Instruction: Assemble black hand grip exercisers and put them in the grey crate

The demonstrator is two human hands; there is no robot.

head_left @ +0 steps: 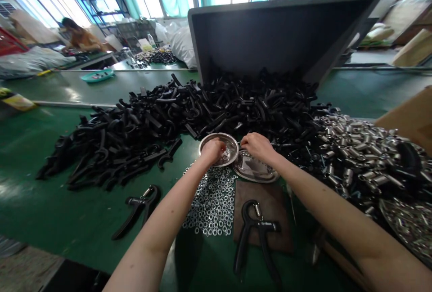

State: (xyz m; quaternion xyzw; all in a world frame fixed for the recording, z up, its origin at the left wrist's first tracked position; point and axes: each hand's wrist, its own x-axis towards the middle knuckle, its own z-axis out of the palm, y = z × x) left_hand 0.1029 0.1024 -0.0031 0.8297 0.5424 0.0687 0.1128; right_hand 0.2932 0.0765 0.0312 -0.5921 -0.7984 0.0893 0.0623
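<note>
My left hand point(212, 150) reaches into a round metal bowl point(233, 147) of small shiny parts. Its fingers are bent together, and whatever they pinch is hidden. Over the far left edge of an oval metal tray point(249, 168) is my right hand point(258, 145), fingertips pinched on something too small to make out. Loose metal nuts point(212, 206) spread over the green table below the bowl. A black hand gripper with a spring point(245, 224) lies on a brown board point(283, 240) between my forearms. Another black hand gripper point(153, 198) rests left of my left forearm.
Black handles point(148, 121) form a wide heap behind my hands, spilling from a large grey bin point(276, 35). Metal springs or sleeves point(357, 148) pile up at the right, near a cardboard box point(411, 116). A person point(83, 38) sits at the far left.
</note>
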